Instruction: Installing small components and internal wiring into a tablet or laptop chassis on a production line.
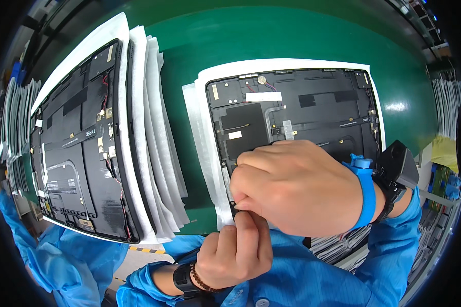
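Note:
A black device housing (325,110), with its inner side up, lies in front of me on white padding sheets (292,64). Thin cables, small metal parts and dark tape patches show inside it. My right hand (292,187) reaches over its near left part, fingers curled and thumb and forefinger pinched together. Just below, my left hand (235,250) is closed at the near left corner, its fingertips almost meeting the right thumb. Whatever the two pinches hold is too small and covered to make out. Both hands hide the housing's near edge.
To the left, a second black housing (77,138) tops a stack layered with white sheets (161,153). The table (292,33) is green. A blue sleeve (69,266) of another person shows at the lower left. Racks of thin sheets (447,105) stand at the right.

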A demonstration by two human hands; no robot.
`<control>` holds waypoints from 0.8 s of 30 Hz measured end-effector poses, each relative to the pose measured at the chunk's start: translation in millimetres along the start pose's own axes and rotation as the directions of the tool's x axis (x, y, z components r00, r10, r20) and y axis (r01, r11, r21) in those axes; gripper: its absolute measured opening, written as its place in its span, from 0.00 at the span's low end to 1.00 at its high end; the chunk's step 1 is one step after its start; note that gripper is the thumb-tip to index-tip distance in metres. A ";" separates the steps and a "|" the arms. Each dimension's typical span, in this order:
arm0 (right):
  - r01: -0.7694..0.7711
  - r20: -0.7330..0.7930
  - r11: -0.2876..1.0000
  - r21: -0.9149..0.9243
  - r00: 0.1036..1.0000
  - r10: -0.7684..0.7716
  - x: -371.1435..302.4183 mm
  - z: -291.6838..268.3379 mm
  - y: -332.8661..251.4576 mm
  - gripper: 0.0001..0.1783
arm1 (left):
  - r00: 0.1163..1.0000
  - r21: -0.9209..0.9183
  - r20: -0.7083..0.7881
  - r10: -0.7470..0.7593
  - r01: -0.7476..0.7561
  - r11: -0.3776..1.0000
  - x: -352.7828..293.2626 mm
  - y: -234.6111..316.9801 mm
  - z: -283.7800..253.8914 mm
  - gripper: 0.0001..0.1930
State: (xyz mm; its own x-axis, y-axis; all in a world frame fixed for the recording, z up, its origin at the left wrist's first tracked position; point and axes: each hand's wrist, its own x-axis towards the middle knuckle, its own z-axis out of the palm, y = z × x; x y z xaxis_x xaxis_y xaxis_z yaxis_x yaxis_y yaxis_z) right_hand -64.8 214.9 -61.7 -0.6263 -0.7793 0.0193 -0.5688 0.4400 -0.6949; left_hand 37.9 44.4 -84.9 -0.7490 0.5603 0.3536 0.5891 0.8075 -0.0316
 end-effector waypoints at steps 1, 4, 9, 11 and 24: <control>-0.002 -0.008 1.000 -0.004 1.000 0.002 0.7 -0.2 2.1 0.06 | 1.000 0.000 -0.001 -0.002 0.002 1.000 0.0 -0.2 1.0 0.04; 0.025 -0.009 0.998 0.059 1.000 -0.024 0.5 -5.4 5.0 0.04 | 1.000 0.005 -0.019 -0.006 0.006 1.000 -0.5 0.2 2.1 0.04; 0.009 0.031 0.992 0.128 0.999 -0.014 4.1 -13.0 2.5 0.07 | 1.000 0.005 -0.001 -0.012 0.012 1.000 -2.9 1.1 -1.8 0.07; -0.035 0.055 0.990 0.133 0.998 0.027 4.1 -12.8 3.2 0.08 | 1.000 -0.014 -0.021 -0.010 0.010 1.000 -9.0 3.9 6.3 0.07; 0.036 -0.053 0.997 -0.073 0.998 -0.040 4.9 -2.0 6.4 0.09 | 1.000 -0.034 -0.026 0.005 -0.006 0.999 -7.9 2.7 4.6 0.09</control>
State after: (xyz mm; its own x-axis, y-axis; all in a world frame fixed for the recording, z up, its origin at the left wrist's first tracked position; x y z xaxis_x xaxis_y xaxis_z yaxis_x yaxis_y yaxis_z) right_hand -72.6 214.7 -64.6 -0.6302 -0.7718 0.0848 -0.6285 0.4429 -0.6394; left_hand 44.1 43.0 -92.1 -0.7381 0.5590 0.3778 0.6033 0.7975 -0.0015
